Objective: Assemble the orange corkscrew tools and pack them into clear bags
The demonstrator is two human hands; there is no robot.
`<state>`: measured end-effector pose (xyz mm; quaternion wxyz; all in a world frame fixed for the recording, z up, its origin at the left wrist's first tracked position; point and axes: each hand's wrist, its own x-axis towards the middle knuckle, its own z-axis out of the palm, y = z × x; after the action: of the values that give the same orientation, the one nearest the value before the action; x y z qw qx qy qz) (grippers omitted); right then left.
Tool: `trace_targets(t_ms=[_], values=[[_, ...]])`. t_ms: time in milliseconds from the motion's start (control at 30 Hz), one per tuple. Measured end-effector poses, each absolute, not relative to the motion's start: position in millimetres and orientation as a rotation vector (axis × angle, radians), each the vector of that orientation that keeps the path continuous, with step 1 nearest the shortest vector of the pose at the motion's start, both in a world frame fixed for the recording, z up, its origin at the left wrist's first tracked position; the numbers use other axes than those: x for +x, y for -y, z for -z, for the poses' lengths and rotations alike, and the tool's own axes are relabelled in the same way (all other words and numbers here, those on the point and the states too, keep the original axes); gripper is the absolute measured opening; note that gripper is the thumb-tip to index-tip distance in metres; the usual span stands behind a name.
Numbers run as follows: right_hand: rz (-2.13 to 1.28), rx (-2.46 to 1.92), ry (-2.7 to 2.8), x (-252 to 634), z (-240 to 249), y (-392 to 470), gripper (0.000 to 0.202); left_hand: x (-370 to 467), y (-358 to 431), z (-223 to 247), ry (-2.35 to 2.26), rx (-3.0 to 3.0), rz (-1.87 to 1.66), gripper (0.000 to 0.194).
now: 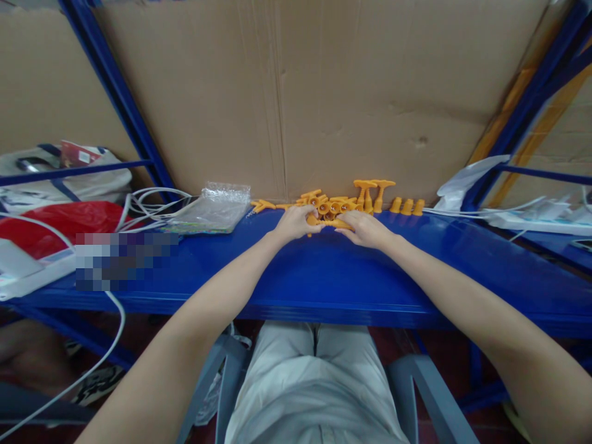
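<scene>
A pile of orange-yellow plastic parts [330, 208] lies on the blue table against the cardboard, some with round hollow ends facing me. My left hand [294, 224] curls round the pile's left front edge, its thumb and fingers on an orange plastic part [314, 228]. From the right, my right hand [367, 229] grips another orange plastic part [343, 225] at the front of the pile. The fingers partly hide both pieces. Behind my right hand, T-shaped orange pieces [380, 194] stand upright. Three small orange caps [407, 206] stand in a row further right.
Left of the pile lies a clear plastic bag [217, 209]. White cables [155, 200], a red bag [69, 225] and a white power strip [37, 271] occupy the far left. Cardboard [324, 92] closes off the back between blue posts. Another power strip [546, 217] sits at right.
</scene>
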<state>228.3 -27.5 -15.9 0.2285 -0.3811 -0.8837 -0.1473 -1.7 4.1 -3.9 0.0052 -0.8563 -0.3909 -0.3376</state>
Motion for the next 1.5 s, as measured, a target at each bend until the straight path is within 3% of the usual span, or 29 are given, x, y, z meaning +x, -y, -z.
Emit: trace_targets(t_ms=[267,533,900,1100,1333,1500], values=[[0.256,-0.994,2.388,228.3,11.9,29.9,0.036,-3.6,-5.7,7.0,1.069,-2.575,1.041,0.024],[-0.227,-1.008,2.377,228.9,10.5,21.9,0.047,-2.0,-5.2,7.8,1.065,-2.563,1.016,0.022],[0.288,-0.912,2.344,231.5,8.7,22.6,0.038,-2.2,-9.5,4.8,1.152,-2.641,1.182,0.028],[0.068,-0.931,2.265,226.2,12.3,23.7,0.039,-5.1,-8.1,6.1,1.073,-2.570,1.060,0.023],[-0.531,-0.992,2.177,227.0,7.4,23.2,0.054,-3.2,-4.7,5.1,0.932,-2.490,1.048,0.027],[-0.238,-0.966,2.178,229.0,12.7,17.2,0.047,-2.6,-6.4,5.4,1.017,-2.525,1.056,0.026]])
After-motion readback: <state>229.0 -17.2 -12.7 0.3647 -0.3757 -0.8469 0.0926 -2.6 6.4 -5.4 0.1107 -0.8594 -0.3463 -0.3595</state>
